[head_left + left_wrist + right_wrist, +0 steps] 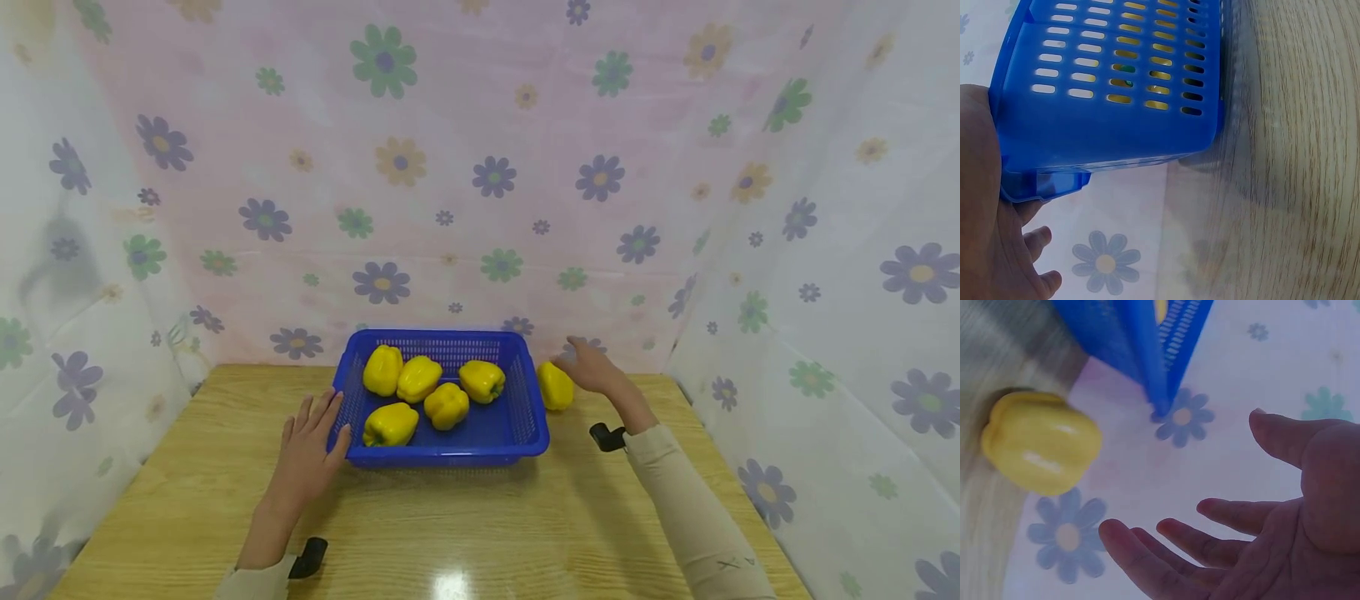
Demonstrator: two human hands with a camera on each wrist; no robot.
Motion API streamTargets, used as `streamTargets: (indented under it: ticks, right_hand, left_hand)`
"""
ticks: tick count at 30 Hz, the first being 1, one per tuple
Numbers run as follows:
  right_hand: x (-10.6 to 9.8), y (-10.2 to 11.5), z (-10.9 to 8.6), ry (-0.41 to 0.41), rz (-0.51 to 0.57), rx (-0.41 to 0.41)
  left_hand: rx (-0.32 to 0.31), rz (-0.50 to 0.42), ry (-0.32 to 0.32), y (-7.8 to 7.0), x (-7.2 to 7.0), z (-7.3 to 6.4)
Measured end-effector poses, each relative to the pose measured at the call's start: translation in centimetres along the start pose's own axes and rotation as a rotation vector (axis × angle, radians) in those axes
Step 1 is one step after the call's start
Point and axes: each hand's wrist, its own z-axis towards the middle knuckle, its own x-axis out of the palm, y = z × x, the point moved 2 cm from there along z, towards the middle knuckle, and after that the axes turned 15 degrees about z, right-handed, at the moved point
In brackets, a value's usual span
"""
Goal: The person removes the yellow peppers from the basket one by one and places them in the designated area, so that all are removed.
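Observation:
A blue plastic basket (457, 452) with slotted walls sits on the table and holds several yellow bell peppers (446, 407). One more yellow bell pepper (557, 390) lies on the wood just outside the basket's right wall. My left hand (307, 450) rests at the basket's left rim, its fingers extended; the left wrist view shows the hand alongside the rim and the corner lip. Above and beside the loose pepper hovers my right hand (596, 371). Its fingers are spread and hold nothing, with a gap to that pepper (1041, 444) in the right wrist view.
The wooden table (420, 533) runs back to a flower-printed cloth (450, 250), which also rises on both sides. A black wrist mount (607, 437) sticks out from the right sleeve, another black mount (309, 558) from the left.

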Motion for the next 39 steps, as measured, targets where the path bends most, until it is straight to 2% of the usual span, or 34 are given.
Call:
streamTargets:
  ticks: [10,19,24,29,32,39]
  right_hand:
    - [1.5,5.4,-0.1,-0.003,-0.062,-0.028]
    - [4.4,7.7,1.5,0.044,-0.028,-0.078]
    - [6.1,7.6,2.8,0.102,0.034,-0.094]
    - [7.6,6.6,4.5,0.133,0.091,-0.103]
    - [8.4,5.8,5.4,0.132,0.079,-0.082]
    - [9.8,4.4,6.7,0.111,0.076,0.028]
  left_hand:
    - [0.006,0.008,-0.002,0.0,0.0,-0.1]
    - [0.003,0.008,-0.002,0.1,0.0,0.0]
    - [0.002,0.009,-0.006,0.1,0.0,0.0]
    - [0.0,0.005,-0.001,0.1,-0.1,0.0]
    - [-0.001,0.003,0.007,0.1,-0.1,0.0]
    - [0.0,-0.009,0.01,0.0,0.0,0.0]
